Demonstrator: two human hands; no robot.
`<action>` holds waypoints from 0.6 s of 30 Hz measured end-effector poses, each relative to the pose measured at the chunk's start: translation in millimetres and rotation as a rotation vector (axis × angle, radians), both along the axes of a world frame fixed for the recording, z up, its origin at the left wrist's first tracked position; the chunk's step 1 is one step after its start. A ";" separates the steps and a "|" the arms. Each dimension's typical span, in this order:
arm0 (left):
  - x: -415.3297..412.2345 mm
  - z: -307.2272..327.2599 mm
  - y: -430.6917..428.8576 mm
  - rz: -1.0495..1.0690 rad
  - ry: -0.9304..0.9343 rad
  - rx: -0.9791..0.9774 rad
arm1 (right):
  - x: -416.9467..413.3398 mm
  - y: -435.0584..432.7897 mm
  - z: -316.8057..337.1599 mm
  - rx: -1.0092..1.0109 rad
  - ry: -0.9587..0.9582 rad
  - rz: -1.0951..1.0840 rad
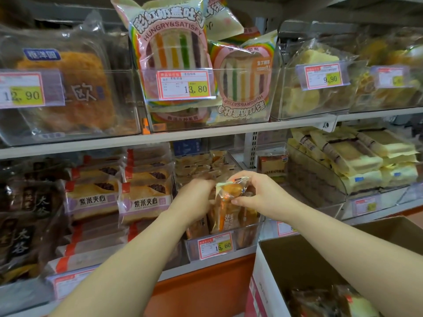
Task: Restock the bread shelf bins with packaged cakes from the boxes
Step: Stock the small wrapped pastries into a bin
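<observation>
A packaged cake [229, 202] in a clear and orange wrapper stands upright in the clear bin [247, 239] on the lower shelf, above the 15.60 price tag. My left hand [194, 197] grips its left side, fingers curled round the wrapper. Pinching the top right of the wrapper is my right hand [258, 193]. More cakes of the same kind stand beside it in the bin and lie stacked behind. An open cardboard box [304, 259] at the lower right holds several packaged cakes [325, 303].
Purple-rice sandwich loaves [144, 197] fill the bin to the left. Rainbow toast packs [174, 46] sit on the shelf above, yellow cake packs [357, 161] to the right. The shelf edge [206, 131] runs across above my hands.
</observation>
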State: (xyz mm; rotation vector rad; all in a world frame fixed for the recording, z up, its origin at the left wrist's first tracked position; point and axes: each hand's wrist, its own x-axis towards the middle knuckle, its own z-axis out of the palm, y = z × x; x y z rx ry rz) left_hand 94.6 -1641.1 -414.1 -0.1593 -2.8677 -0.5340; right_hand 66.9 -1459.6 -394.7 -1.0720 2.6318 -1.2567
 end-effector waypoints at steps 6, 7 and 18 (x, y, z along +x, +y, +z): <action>13.3 -11.7 2.5 -0.033 0.038 -0.129 | 2.1 3.2 -20.3 0.019 -0.022 0.002; 16.2 -13.2 1.7 -0.049 0.014 -0.164 | 2.7 3.8 -22.3 0.037 -0.023 0.004; 30.1 -17.5 -16.0 -0.026 -0.138 -0.320 | 1.2 -9.6 -31.9 0.232 0.045 -0.066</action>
